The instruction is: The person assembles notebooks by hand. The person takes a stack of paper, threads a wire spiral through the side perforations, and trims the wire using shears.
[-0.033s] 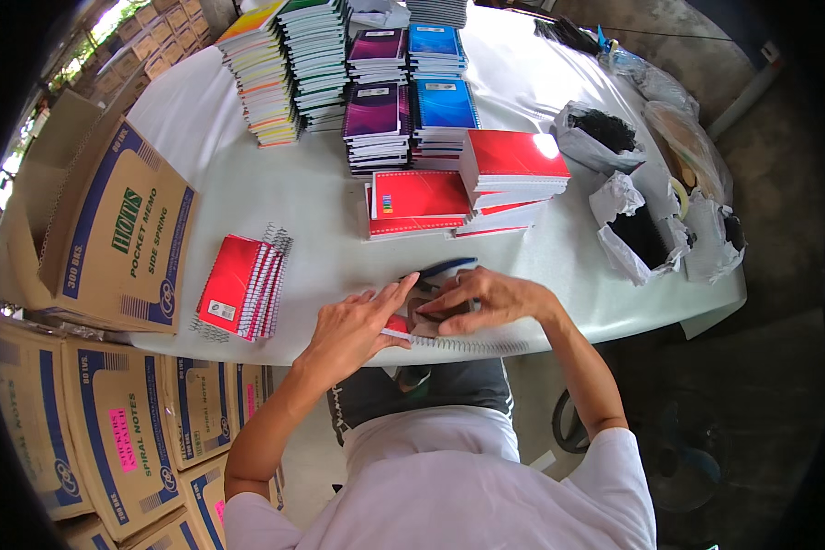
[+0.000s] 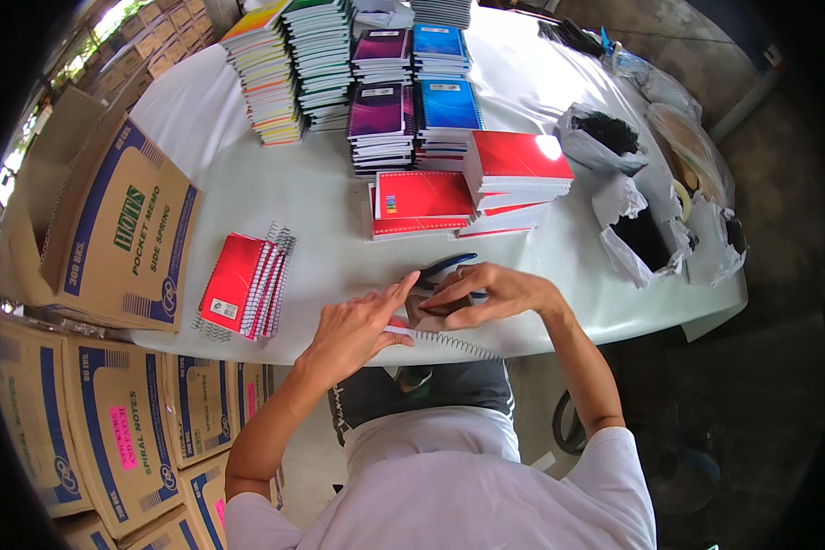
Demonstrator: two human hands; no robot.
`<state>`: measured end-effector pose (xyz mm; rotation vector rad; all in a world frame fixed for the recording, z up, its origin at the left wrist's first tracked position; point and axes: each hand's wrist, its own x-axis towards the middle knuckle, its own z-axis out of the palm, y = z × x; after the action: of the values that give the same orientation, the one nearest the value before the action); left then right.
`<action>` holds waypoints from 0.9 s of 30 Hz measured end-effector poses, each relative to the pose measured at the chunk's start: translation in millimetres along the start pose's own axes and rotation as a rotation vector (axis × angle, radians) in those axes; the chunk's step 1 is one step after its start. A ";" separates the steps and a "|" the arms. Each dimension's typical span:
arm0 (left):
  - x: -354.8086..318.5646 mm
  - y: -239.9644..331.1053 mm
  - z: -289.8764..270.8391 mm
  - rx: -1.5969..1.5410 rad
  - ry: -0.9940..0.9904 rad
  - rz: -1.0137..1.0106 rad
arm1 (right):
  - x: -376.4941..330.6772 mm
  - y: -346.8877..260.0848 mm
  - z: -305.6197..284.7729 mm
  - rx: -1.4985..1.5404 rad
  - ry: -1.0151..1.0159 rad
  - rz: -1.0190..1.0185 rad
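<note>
- Two hands at the near table edge, about 6 o'clock of the white table [image 2: 339, 202], working one spiral notebook [image 2: 431, 335] that lies at the rim, wire spine along its near side.
- Left hand [image 2: 353, 325]: fingers stretched out flat and close together, index tip pressing on the notebook; not gripping.
- Right hand [image 2: 490, 293]: fingers curled down over the notebook's far part, thumb tucked below; whether it pinches the cover, cannot tell.
- Blue-handled pliers [image 2: 445, 266] just beyond the hands, at 12 o'clock of them, partly hidden by the right hand.
- Red notebook pile [image 2: 243, 284] at 9 o'clock of the hands, spines facing right, well apart from them.
- Red stacks [image 2: 467, 188] at 12 o'clock; purple and blue stacks [image 2: 412, 105] farther back.
- Cardboard carton [image 2: 124, 229] at the table's left end.
- Versus earlier frame: both hands and all stacks in the same places; no shift seen.
</note>
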<state>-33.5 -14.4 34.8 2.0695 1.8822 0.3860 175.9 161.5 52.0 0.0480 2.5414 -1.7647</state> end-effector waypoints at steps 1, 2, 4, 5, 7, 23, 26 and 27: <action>1.1 -1.9 0.0 -0.007 -0.017 -0.008 | 2.9 4.1 -5.7 0.060 -0.011 -0.047; 2.4 -4.2 -0.4 -0.014 -0.035 -0.015 | 3.8 10.7 -4.6 0.201 -0.004 -0.106; 3.8 -5.2 -3.1 -0.012 -0.063 -0.032 | 13.9 15.9 -0.9 -0.097 -0.008 0.028; 5.6 -2.9 -5.1 -0.003 -0.069 -0.039 | 18.1 16.6 0.3 -0.247 -0.008 0.093; 8.4 -8.1 -4.8 0.012 -0.011 -0.034 | 17.4 13.9 -9.0 -0.018 0.011 -0.029; 21.6 -32.7 -5.2 -0.173 0.228 -0.140 | 46.8 10.9 -12.6 0.122 0.079 0.015; 21.7 -38.5 -3.3 -0.366 0.252 -0.181 | 44.1 21.6 -17.2 0.171 0.143 0.050; 20.9 -42.4 5.3 -0.456 0.274 -0.197 | 45.3 20.2 -17.2 0.130 0.124 0.048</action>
<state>-68.0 9.7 12.4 1.5799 1.8984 0.9854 131.4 184.6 36.6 0.2280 2.4784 -1.9646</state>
